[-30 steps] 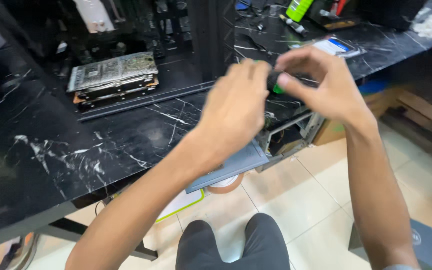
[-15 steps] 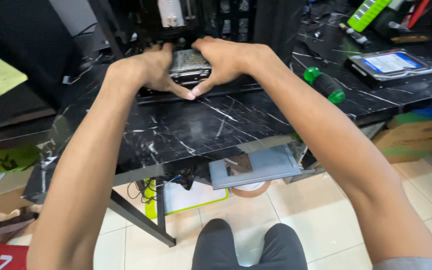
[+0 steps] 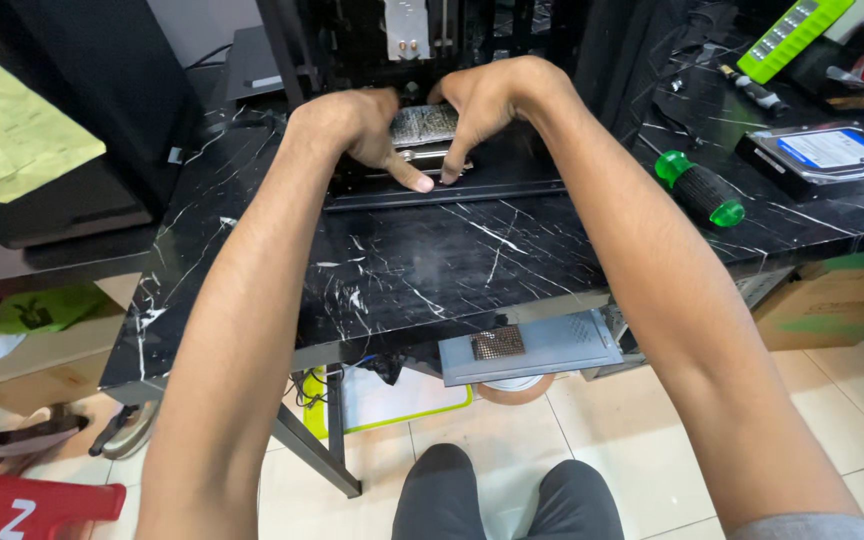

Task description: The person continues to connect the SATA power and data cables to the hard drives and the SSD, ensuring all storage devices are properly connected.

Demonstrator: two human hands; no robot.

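Here, at this moment:
Progress: the flat silver-grey finned metal component (image 3: 425, 128) sits at the mouth of the open black computer case (image 3: 472, 40), gripped from both sides; whether it is seated or free cannot be told, and its fixing appears not yet done.
Left hand (image 3: 357, 125): arm stretched forward, fingers curled closed on the component's left edge, thumb pointing down toward the black white-veined marble tabletop (image 3: 422, 260).
Right hand (image 3: 487, 105): arm extended, wrist bent inward, fingers closed over the component's right edge.
Beside: green-handled screwdriver (image 3: 700, 186) lies untouched, well right; a boxed hard drive (image 3: 832, 155) beyond.
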